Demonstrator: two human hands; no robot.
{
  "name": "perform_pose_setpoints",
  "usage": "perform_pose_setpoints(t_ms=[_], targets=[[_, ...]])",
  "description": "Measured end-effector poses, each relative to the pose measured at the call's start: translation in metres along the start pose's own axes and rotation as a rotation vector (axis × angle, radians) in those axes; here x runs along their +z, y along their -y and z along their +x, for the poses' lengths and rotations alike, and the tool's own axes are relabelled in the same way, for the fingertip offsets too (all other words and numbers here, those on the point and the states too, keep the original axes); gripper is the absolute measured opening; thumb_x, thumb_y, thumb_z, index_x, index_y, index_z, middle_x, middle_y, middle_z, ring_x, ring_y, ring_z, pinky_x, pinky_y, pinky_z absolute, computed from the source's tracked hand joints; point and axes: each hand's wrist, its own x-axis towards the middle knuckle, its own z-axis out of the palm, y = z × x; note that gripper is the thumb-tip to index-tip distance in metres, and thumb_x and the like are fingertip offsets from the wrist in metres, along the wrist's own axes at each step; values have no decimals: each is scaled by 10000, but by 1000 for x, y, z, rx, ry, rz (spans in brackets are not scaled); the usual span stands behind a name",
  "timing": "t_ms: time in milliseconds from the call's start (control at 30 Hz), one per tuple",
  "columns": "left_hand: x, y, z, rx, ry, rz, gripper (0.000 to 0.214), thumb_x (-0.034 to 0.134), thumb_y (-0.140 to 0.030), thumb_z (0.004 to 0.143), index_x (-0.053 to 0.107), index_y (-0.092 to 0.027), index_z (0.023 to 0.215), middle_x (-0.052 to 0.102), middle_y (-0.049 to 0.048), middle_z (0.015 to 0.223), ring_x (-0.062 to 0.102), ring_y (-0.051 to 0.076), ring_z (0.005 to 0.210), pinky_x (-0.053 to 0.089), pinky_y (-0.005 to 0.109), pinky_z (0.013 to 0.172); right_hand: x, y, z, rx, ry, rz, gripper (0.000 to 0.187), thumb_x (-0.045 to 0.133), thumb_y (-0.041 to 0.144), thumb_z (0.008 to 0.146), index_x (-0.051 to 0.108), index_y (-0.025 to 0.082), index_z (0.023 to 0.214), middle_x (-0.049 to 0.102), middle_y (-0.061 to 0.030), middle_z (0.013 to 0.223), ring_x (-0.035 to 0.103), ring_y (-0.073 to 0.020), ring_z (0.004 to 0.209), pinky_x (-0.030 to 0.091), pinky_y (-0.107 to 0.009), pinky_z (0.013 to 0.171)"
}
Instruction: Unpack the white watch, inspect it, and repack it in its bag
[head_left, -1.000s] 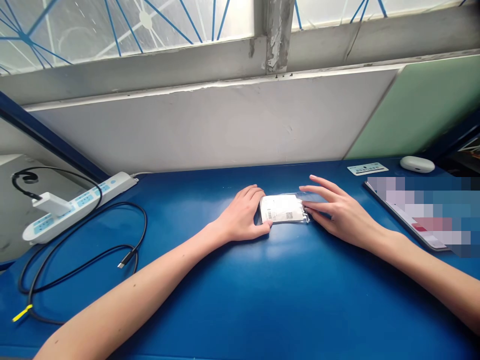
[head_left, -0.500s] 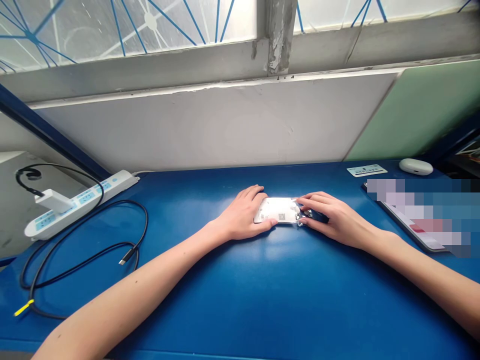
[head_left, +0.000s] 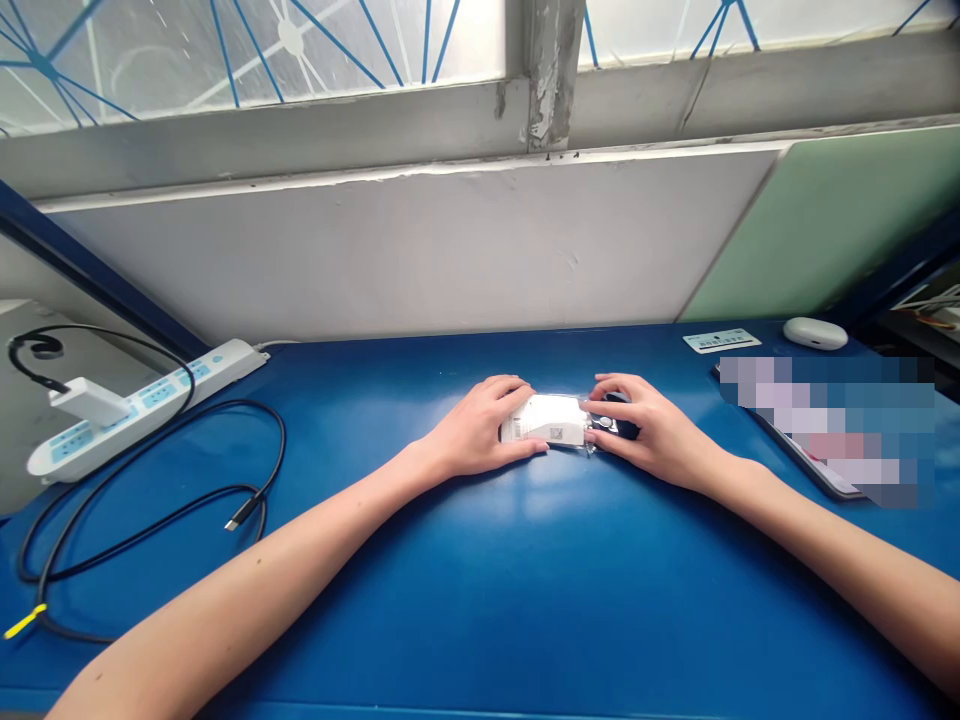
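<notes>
A small white packet in clear plastic (head_left: 546, 420), with a printed label and code, sits on the blue table (head_left: 480, 600) in the middle. My left hand (head_left: 480, 432) grips its left end, fingers curled over the top and thumb below. My right hand (head_left: 645, 430) holds its right end, fingers bent and pinching the plastic flap. The packet's near edge looks slightly tilted up off the table.
A white power strip (head_left: 142, 400) with a plugged-in white charger (head_left: 88, 400) lies at the left, its black cable (head_left: 150, 520) looped on the table. At the right lie a blurred flat device (head_left: 817, 440), a white label card (head_left: 721, 340) and a white earbud case (head_left: 815, 332).
My right hand went from stretched-out fingers resting by the packet to fingers curled on its right end. Both hands drew closer together and the packet tilted up a little.
</notes>
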Motion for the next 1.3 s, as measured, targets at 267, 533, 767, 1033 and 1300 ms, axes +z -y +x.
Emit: perform_pose_setpoints(t_ms=[267, 533, 767, 1033, 1300], targets=[[0, -1, 1, 17, -29, 19, 545, 693, -525, 849, 609, -151, 1236, 612, 167, 1273, 557, 319, 1217, 469, 462, 1034, 8, 7, 6, -7, -10, 60, 84, 636, 264, 896, 697, 209, 912, 585, -138, 1376, 424, -372, 1391, 461, -597, 1062], [1, -4, 1, -4, -44, 107, 554, 688, -541, 836, 597, -129, 1196, 629, 172, 1243, 570, 336, 1176, 471, 474, 1007, 7, 11, 7, -71, -40, 1, 52, 613, 158, 887, 628, 205, 905, 636, -134, 1202, 489, -364, 1327, 493, -570, 1032], [2, -4, 1, -23, -48, 150, 526, 677, -521, 839, 598, -142, 1194, 626, 161, 1250, 561, 336, 1192, 459, 476, 1020, 3, 13, 1, -84, -73, -63, 64, 616, 226, 916, 651, 200, 962, 650, -141, 1181, 521, -359, 1287, 508, -571, 1011], [2, -2, 1, -10, -33, 146, 541, 672, -525, 842, 607, -126, 1201, 616, 178, 1271, 555, 342, 1213, 448, 482, 1037, -2, 7, -1, -106, -51, -109, 132, 595, 256, 941, 655, 190, 1038, 627, -162, 1276, 509, -356, 1316, 496, -568, 1035], [3, 0, 0, 1, -76, 113, 581, 712, -546, 807, 647, -127, 1204, 638, 173, 1246, 586, 333, 1183, 472, 463, 1014, -4, 4, 0, -102, -22, -124, 164, 570, 270, 953, 664, 185, 1057, 631, -164, 1277, 529, -348, 1295, 499, -550, 1032]])
